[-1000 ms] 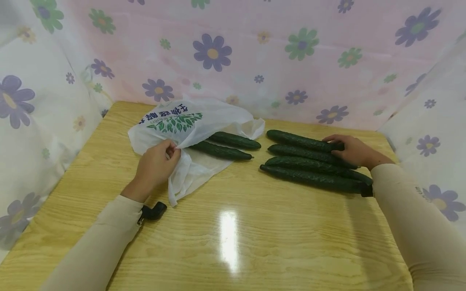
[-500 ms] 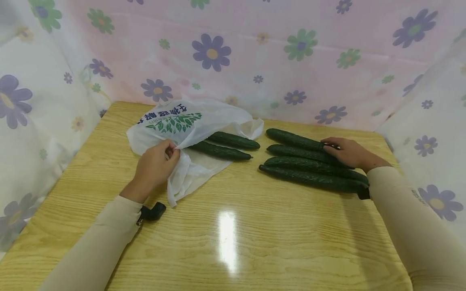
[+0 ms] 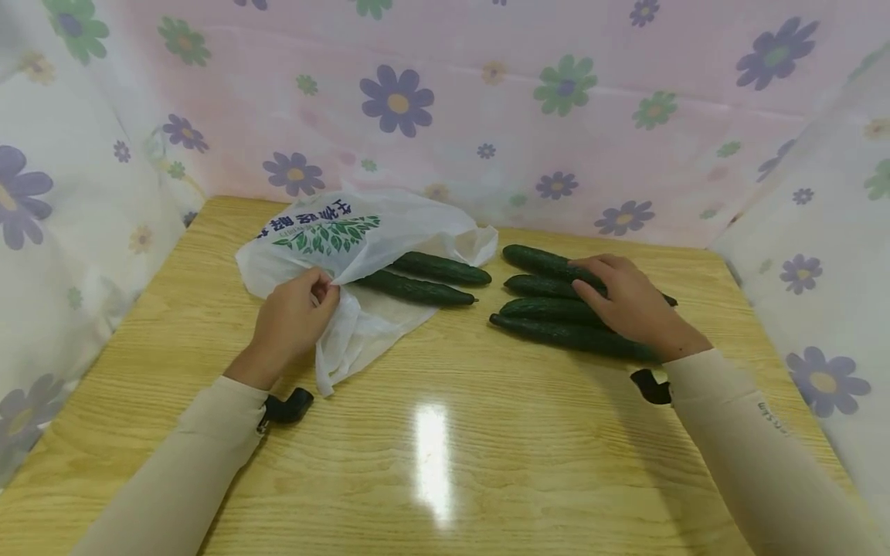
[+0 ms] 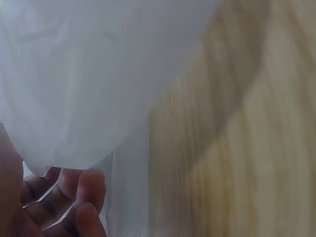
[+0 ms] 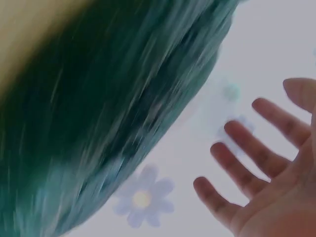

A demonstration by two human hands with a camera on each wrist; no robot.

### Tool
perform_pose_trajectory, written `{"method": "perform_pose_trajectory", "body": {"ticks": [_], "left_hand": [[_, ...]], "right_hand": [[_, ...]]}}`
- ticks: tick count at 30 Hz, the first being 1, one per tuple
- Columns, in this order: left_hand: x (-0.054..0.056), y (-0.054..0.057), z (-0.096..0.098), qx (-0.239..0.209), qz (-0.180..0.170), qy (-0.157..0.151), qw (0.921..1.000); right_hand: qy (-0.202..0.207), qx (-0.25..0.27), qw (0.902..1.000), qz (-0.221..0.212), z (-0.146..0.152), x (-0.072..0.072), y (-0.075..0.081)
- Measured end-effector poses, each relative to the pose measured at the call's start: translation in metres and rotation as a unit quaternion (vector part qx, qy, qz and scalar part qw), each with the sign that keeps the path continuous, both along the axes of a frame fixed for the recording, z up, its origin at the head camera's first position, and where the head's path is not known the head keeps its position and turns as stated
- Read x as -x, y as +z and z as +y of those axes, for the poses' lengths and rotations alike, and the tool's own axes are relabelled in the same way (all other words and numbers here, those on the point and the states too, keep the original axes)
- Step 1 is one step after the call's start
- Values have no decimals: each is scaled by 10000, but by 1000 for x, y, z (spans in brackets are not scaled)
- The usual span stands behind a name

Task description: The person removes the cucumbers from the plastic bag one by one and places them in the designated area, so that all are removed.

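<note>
Lying at right, four long dark-green bumpy cucumbers (image 3: 552, 310) could roll if nudged sideways | right hand (image 3: 622, 300) above, fingers spread, grasping nothing | left hand (image 3: 293, 310) pinches white printed plastic bag (image 3: 410, 220); a slip could sag its mouth over two half-covered cucumbers (image 3: 424, 290).

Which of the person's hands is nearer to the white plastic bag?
The left. The left hand pinches the edge of the white plastic bag; the right hand is away to its right, over the four cucumbers.
</note>
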State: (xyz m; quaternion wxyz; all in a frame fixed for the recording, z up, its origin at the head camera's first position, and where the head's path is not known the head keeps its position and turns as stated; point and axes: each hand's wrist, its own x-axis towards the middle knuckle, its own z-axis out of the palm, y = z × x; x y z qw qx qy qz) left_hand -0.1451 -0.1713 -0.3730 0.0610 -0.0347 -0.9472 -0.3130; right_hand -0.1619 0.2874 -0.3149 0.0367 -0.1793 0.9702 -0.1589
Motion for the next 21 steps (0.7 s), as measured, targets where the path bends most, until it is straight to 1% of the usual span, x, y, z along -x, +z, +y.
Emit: {"method": "perform_pose_trajectory", "body": {"ticks": [3,8,12,15,19,21], "left_hand": [[-1,1,-1,-4,-39,-15,10000],[1,1,-2,0,-13,-44,10000],[1,1,-2,14,3,-29,10000],[2,1,-1,24,36,-31,10000],[2,0,-1,-12,66,-43,10000],[2,-1,0,-46,46,-78,9999]], "right_hand": [[6,24,9994,337,-22,-10,-6],[111,182,9975,674,-56,-20,-16],[280,335,9961,761,-81,-22,-23],[372,511,9949,787,-100,-22,-26],[536,683,9935,739,-122,-20,-27],[565,689,9937,686,-131,-19,-28]]}}
